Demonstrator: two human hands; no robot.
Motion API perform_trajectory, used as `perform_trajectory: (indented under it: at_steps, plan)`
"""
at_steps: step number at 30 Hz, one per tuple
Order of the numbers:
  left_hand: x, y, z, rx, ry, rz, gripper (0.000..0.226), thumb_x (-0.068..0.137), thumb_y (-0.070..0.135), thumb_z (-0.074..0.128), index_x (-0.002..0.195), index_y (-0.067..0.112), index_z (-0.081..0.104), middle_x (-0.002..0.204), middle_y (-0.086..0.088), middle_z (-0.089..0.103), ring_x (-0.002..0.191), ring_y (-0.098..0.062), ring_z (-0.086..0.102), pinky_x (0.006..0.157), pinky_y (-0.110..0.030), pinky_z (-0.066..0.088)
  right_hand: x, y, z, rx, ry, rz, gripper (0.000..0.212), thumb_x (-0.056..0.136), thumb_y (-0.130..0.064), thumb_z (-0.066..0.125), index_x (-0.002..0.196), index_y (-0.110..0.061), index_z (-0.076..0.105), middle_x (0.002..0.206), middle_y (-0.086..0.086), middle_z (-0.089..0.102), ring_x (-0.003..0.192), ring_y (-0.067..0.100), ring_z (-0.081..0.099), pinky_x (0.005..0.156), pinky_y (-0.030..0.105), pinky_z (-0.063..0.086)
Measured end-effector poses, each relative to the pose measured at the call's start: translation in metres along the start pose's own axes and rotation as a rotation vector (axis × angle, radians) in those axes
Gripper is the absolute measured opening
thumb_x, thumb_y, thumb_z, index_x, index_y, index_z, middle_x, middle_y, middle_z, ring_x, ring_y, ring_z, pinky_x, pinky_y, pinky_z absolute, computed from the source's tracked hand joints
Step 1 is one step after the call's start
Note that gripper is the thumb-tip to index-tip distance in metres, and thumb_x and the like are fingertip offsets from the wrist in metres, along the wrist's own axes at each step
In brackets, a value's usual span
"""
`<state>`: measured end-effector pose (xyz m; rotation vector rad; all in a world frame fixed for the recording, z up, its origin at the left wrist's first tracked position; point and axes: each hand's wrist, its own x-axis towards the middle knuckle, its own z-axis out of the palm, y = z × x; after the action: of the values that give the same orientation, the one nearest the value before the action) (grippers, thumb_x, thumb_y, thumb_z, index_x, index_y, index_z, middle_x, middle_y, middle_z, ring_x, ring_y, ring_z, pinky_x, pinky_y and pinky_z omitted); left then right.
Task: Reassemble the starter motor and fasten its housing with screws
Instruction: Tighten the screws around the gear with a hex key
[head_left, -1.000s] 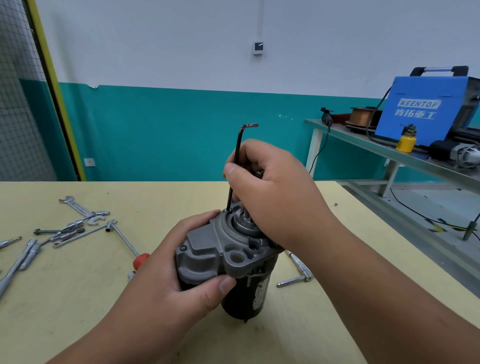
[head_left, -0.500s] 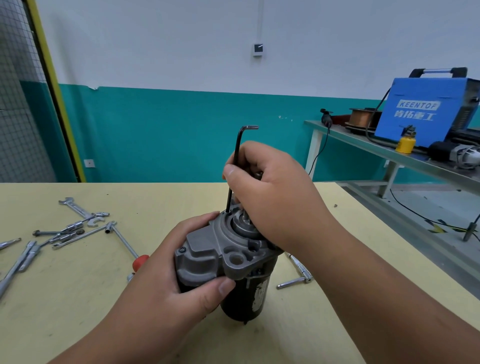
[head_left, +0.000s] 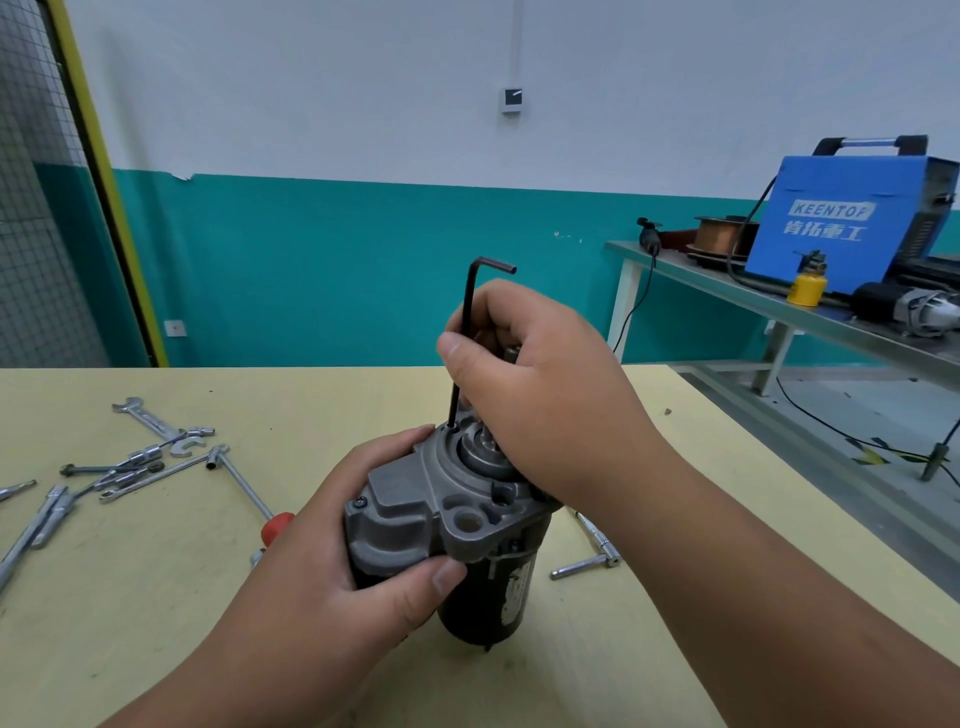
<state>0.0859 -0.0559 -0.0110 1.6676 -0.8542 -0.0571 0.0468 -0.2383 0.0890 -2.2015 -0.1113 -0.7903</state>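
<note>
While the yellow worktable (head_left: 156, 597) fills the lower half of the view, one grey side bench (head_left: 727, 291) stands well apart at the right. It carries one blue welding machine (head_left: 841, 218), one spool of copper wire (head_left: 719, 234), one angle grinder (head_left: 909, 312) and one yellow oil can (head_left: 806, 288).

One starter motor (head_left: 415, 514) sits near the middle of the worktable, between two hands. The left hand (head_left: 332, 561) grips its grey housing, thumb on the near face and fingers wrapped round the far side. The right hand (head_left: 550, 384) is above the housing with its fingers curled round one black hex key (head_left: 466, 332), thumb against the shaft; this hand hides the far right part of the housing top.

To the left lies a loose scatter of tools – an open-end wrench (head_left: 150, 418), a T-handle socket wrench (head_left: 239, 480) and other bars too tangled to count. One red-handled screwdriver (head_left: 276, 525) is mostly hidden behind the left hand. Right of the motor one L-shaped steel bar (head_left: 592, 545) lies flat, partly covered by the right forearm.

The motor stands on end, its long axis close to vertical – grey housing up, black cylindrical body down at the worktable. The hex key's long arm runs nearly upright, its tip in a hole at the housing's far left rim, and its short arm points right at the top.
</note>
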Motion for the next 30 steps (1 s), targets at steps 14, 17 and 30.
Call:
perform_trajectory:
  at_steps: [14, 17, 30]
  plan:
    - [-0.0002, -0.0022, 0.0006, 0.011, 0.013, 0.013, 0.073, 0.068, 0.055, 0.086, 0.133, 0.061, 0.054, 0.131, 0.02, 0.071, 0.12, -0.003, 0.069, 0.102, -0.038, 0.049, 0.0001, 0.0014, 0.001, -0.04, 0.03, -0.002, 0.025, 0.1, -0.037, 0.064, 0.081, -0.024, 0.056, 0.076, -0.004, 0.064, 0.066, 0.013, 0.057, 0.057, 0.028, 0.044]
    - [-0.0005, -0.0016, 0.0006, 0.002, 0.01, 0.018, 0.073, 0.067, 0.055, 0.086, 0.132, 0.061, 0.054, 0.13, 0.02, 0.071, 0.12, -0.004, 0.069, 0.101, -0.036, 0.05, 0.0003, 0.0009, 0.0006, -0.026, 0.02, 0.002, 0.018, 0.1, -0.036, 0.063, 0.084, -0.028, 0.059, 0.077, -0.01, 0.065, 0.068, 0.01, 0.06, 0.061, 0.031, 0.05]
    - [0.0001, -0.0024, 0.0002, 0.002, 0.006, 0.019, 0.072, 0.068, 0.051, 0.086, 0.132, 0.062, 0.054, 0.13, 0.02, 0.071, 0.119, -0.004, 0.07, 0.1, -0.033, 0.051, -0.0001, -0.0011, 0.0004, 0.007, 0.003, 0.013, 0.017, 0.1, -0.029, 0.058, 0.085, -0.023, 0.061, 0.078, 0.0, 0.067, 0.068, 0.018, 0.06, 0.065, 0.042, 0.052]
